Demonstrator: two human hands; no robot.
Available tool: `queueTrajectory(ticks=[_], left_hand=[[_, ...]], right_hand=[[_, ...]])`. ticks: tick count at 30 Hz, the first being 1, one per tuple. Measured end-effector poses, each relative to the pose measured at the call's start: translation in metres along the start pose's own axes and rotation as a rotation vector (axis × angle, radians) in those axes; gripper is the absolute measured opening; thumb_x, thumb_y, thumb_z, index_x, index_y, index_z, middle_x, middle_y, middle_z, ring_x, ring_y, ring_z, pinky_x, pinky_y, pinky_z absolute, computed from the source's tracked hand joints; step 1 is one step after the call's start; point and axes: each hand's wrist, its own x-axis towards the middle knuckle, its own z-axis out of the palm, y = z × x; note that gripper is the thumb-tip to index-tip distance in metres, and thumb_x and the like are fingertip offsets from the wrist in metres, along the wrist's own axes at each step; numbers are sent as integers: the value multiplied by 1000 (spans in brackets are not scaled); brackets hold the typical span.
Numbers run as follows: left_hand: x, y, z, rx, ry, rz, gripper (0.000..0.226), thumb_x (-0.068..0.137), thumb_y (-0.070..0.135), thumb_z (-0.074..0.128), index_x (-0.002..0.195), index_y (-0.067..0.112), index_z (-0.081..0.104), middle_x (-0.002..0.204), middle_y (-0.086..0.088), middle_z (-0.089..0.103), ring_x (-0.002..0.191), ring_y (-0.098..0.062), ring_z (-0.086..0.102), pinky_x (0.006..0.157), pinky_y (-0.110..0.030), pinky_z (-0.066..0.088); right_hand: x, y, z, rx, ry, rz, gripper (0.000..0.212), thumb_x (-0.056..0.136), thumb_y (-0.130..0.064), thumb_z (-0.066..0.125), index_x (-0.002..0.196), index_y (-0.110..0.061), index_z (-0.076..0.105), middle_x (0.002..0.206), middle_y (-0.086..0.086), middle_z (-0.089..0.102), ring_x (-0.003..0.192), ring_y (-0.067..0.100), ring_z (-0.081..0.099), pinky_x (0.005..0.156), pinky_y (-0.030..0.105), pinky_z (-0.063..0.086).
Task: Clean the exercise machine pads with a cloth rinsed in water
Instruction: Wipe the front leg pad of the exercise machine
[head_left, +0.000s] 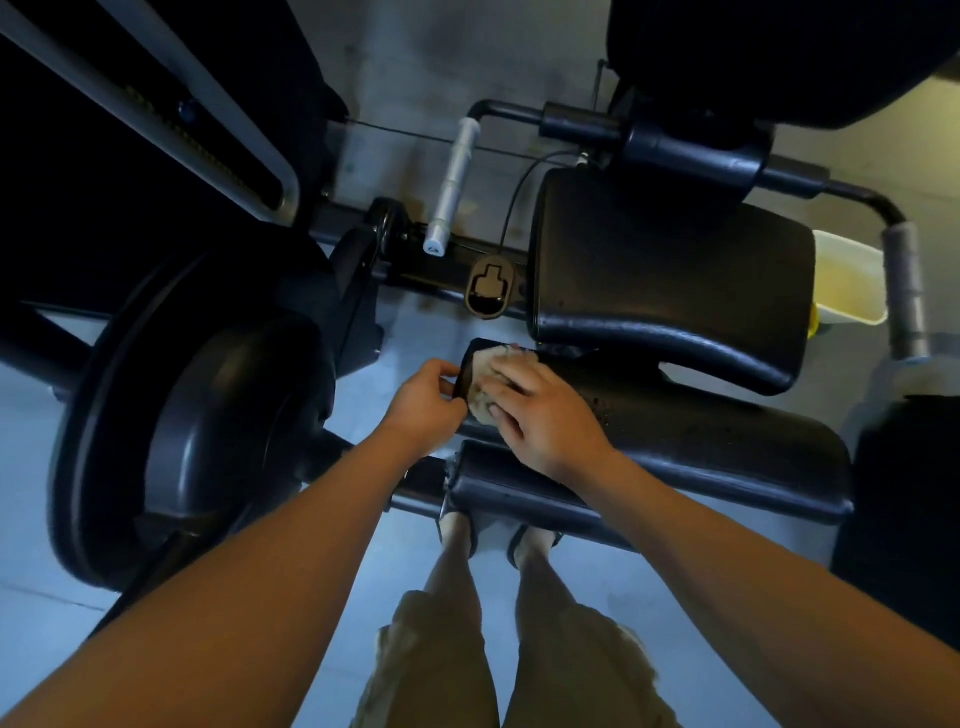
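Two hands at centre frame, both at the left end of the long black cylindrical roller pad (701, 421). Right hand (545, 415) flat over a crumpled beige cloth (480, 384), fingers straight and spread, pressing it down on the pad's top curve. Left hand (421, 408) curled round the pad's end face, fingertips and thumb pinching its rim (seemingly to stop the roller turning).

Main hazard, as a guess: a loose pinch on that smooth rim, then a spinning roller, then the cloth sliding off the end with the right hand after it.

Second: too tight a wad of cloth, hence little contact and likely streaks. Most of the pad's length toward the right of frame apparently unwiped and flecked with pale specks; cannot tell dirt from flaking. Possible lifting of more worn covering under hard rubbing.

Third: drips from a wet cloth onto the pale smooth floor (363, 597), close to the sandalled feet (519, 540) at lower centre, with a slip to follow.

Rinse water presumably in the cream rectangular plastic basin (852, 280) at right of frame, behind the broad black seat pad (670, 275) and well apart from both hands. Risk of a knock against the grey-wrapped handle bar (906, 291) just beside it on any reach across.
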Motion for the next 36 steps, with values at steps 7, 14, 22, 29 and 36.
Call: queueTrajectory(ticks=[7,14,22,29,36], left_hand=[[-2,12,6,-14,24,-40,33,90,16,62,121,21,52,92,0,63,75,-14,60,59,-25,44],[7,18,-3,49,-65,-62,31,89,18,64,116,22,50,100,-7,67,79,-21,62,65,-31,49],[17,23,1,130,-64,-106,30,82,9,60,100,27,45,88,-11,64,73,-25,59,62,-37,48],[15,14,4,12,2,-95,24,88,15,67,108,21,53,83,-2,61,70,-20,57,61,-31,48],[16,14,5,8,17,-106,25,84,16,70,102,24,55,77,-4,66,69,-23,61,65,-35,51]], right_hand=[[33,7,0,3,-13,146,48,98,-28,41,138,-9,60,137,11,60,122,33,58,102,45,50],[7,9,-1,-22,-22,81,44,100,-27,47,141,-13,55,149,7,47,136,28,46,113,39,40],[84,2,-12,44,-343,398,35,103,-33,42,131,-17,55,128,11,59,117,34,52,88,43,44],[132,5,-12,114,-600,543,32,103,-28,38,109,-9,63,114,15,67,92,28,61,79,39,49],[115,3,-17,48,-546,475,35,109,-26,33,130,-13,57,129,14,59,116,36,57,93,45,51]])
